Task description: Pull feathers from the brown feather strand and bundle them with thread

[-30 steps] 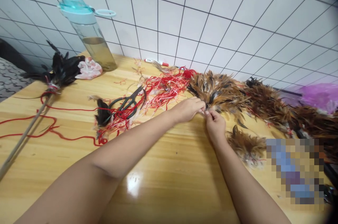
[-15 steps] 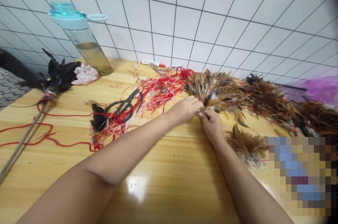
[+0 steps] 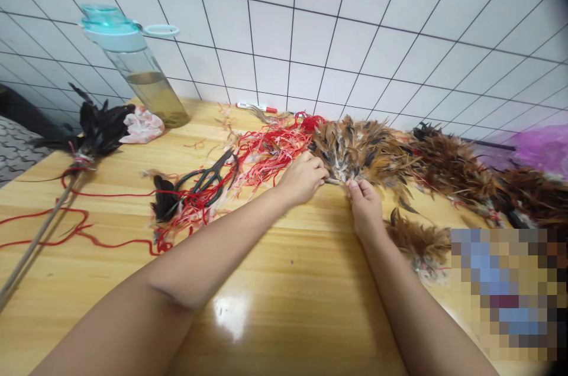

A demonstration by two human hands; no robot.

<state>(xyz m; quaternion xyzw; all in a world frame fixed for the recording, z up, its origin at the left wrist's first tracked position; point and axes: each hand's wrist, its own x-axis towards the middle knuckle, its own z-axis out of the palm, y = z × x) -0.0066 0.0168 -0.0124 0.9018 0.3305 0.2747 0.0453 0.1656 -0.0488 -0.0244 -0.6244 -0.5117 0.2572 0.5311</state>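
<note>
Brown feathers (image 3: 368, 148) lie in a fanned pile directly ahead of the two hands, pale quill ends toward the person. The right hand (image 3: 366, 204) meets the pile's near edge, thumb and forefinger pinched together at those pale ends; what sits between the tips is too small to tell. The left hand (image 3: 305, 178) rests just beside the pile's left side, fingers curled; whether they grip anything, I cannot tell. Behind that hand spreads a tangle of red strands (image 3: 275, 151), with black scissors (image 3: 208, 181) to its left.

A clear bottle (image 3: 151, 80) with a turquoise lid stands at the far left, partly filled with yellowish liquid. A translucent pink bag (image 3: 544, 148) sits at the far right, its contents unreadable.

The wooden table (image 3: 275, 299) stretches between the forearms, carrying a bright reflection. Its back edge meets the tiled wall (image 3: 270, 27) close behind the pile; its left edge slants past a stick tipped with black feathers (image 3: 104, 125).
</note>
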